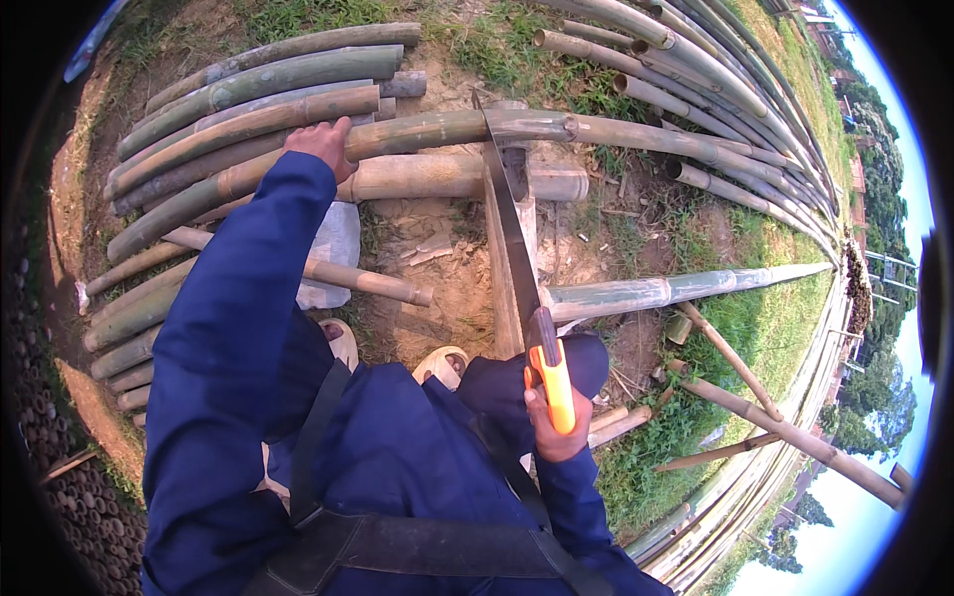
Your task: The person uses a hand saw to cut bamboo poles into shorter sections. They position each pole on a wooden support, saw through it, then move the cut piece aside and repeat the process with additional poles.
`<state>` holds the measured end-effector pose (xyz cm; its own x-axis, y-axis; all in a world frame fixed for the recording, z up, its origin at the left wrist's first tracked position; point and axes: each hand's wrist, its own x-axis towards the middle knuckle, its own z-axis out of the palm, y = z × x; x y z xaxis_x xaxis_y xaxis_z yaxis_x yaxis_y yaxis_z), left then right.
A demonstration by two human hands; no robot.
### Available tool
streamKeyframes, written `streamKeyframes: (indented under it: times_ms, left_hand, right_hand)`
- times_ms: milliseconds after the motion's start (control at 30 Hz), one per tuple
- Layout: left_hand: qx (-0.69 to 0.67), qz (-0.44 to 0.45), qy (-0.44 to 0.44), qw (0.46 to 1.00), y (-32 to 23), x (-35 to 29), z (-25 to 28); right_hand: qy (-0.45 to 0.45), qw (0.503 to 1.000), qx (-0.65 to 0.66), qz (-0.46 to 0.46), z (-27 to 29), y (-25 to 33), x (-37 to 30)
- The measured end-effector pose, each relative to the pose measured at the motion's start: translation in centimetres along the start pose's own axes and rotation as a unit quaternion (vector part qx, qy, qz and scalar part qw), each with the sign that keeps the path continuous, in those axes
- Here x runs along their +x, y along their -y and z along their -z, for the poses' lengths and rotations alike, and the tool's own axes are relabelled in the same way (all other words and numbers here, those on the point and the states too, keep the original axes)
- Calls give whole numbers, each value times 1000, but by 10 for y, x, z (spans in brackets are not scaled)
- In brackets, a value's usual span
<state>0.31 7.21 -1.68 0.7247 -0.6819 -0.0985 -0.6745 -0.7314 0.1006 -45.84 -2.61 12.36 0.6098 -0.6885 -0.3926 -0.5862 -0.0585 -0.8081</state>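
My right hand [559, 427] is wrapped round the orange handle of a handsaw [513, 223]. Its long blade points away from me, and the far part crosses a long bamboo pole [427, 132]. How deep the teeth sit in the pole I cannot tell. My left hand [323, 149] grips that same pole to the left of the blade. The pole lies crosswise over a wooden support [502, 288] and beside a thicker bamboo piece [422, 177]. A thinner bamboo length [368, 281] lies nearer to me, over a white sack [330, 253].
Several cut bamboo lengths [263, 84] are piled at the left. Long poles [696, 60] fan out at the far right. A green bamboo pole [686, 288] runs right from the support. A bamboo frame [795, 437] stands at the lower right. My sandalled foot [442, 366] is near the support.
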Motion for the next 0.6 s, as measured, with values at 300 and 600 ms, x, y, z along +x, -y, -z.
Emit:
streamKeyframes:
  times_ms: [300,600]
  left_hand:
    - [21,-8,15,1000,-14,10,6]
    - [49,-23,3,999,-10,-4,14]
  right_hand:
    - [-47,979,10,196,-56,34,207]
    - [-49,992,-4,116,-23,-20,35]
